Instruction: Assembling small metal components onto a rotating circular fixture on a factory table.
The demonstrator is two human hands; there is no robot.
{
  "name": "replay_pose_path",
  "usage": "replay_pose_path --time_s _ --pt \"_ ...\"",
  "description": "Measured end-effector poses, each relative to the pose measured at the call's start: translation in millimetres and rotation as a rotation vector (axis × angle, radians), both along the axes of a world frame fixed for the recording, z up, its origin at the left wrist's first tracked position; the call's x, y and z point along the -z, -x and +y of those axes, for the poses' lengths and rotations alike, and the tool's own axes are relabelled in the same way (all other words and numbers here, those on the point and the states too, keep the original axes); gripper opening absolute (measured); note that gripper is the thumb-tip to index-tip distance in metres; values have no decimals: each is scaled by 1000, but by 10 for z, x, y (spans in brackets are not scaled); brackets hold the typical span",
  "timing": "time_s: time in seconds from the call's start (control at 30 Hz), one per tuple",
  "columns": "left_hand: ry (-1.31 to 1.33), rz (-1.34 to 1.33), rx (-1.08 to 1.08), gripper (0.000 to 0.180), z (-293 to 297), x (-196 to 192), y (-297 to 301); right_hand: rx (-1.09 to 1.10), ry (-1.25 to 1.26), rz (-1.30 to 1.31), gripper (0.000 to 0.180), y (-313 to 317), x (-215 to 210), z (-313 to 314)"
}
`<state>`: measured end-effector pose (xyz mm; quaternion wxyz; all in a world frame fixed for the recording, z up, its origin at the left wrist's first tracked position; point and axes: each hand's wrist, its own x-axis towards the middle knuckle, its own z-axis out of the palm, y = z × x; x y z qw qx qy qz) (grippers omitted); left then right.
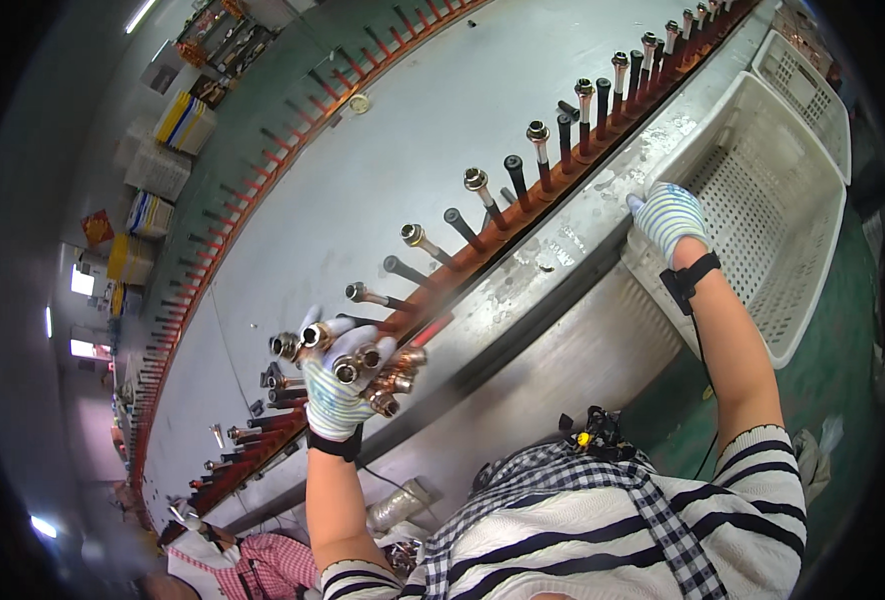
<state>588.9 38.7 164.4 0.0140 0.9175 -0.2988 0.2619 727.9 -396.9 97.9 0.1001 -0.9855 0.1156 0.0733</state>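
Observation:
My left hand (335, 402), in a striped white glove, is closed around a cluster of metal pipe fittings (347, 371). Some have silvery nut ends, others copper-coloured bodies (401, 382). The cluster is over the inner edge of the conveyor, close to its row of upright pegs. My right hand (671, 218), gloved the same way, is closed on the left rim of a white perforated plastic basket (808, 270). That basket hangs tilted beside the conveyor's metal edge, its perforated floor showing. The fingertips of my right hand are partly hidden by the rim.
Dark-handled pegs, several topped with metal fittings (476, 180), line the moving track (523, 215). Behind lies a grey tabletop (383, 170) with a far peg row. A second white basket (813, 95) stands at upper right. Another person in red check (275, 560) works at lower left.

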Motion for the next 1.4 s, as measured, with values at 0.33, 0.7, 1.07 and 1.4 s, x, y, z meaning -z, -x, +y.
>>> replay_pose_path --time_s 0.33,0.7,1.07,1.4 --pt "239 322 89 24 -429 623 -555 8 2 0 49 -15 34 -8" --pt "638 -147 -111 29 -469 -44 208 56 45 -163 44 172 140 -53" --pt "2250 -437 -864 35 508 1019 3179 -752 -1165 -412 55 920 581 2562" --pt "2609 -516 -1306 47 1237 2174 5357 -679 -1380 59 39 468 916 3808"
